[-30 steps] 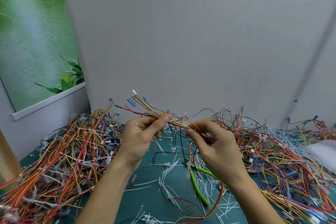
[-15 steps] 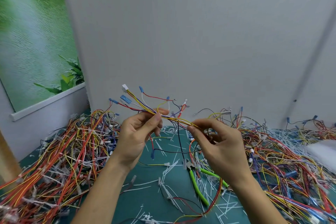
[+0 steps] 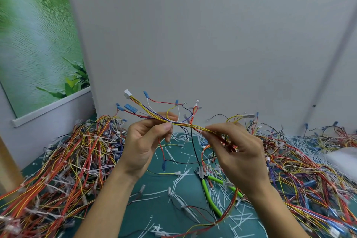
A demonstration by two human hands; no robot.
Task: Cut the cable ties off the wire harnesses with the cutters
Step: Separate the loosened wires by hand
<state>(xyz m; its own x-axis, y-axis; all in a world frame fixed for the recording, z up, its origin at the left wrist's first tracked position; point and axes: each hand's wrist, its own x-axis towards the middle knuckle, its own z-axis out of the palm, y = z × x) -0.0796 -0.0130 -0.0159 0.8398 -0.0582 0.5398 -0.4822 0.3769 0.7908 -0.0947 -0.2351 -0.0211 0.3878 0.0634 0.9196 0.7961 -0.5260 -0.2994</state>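
Observation:
Both of my hands hold one wire harness up above the table. It is a thin bundle of yellow, red and purple wires with blue terminals and a white connector at its far left end. My left hand pinches it between thumb and fingers at a small white cable tie. My right hand pinches the bundle further right, and loose wires hang down from it. The cutters, with bright green handles, lie on the green mat below my right hand, untouched by either hand.
A big heap of harnesses fills the left of the table and another heap the right. Cut white tie scraps litter the green mat between them. A grey partition wall stands right behind.
Both hands have lifted the harness higher and drawn it a little straighter between them. The cutters have stayed on the mat.

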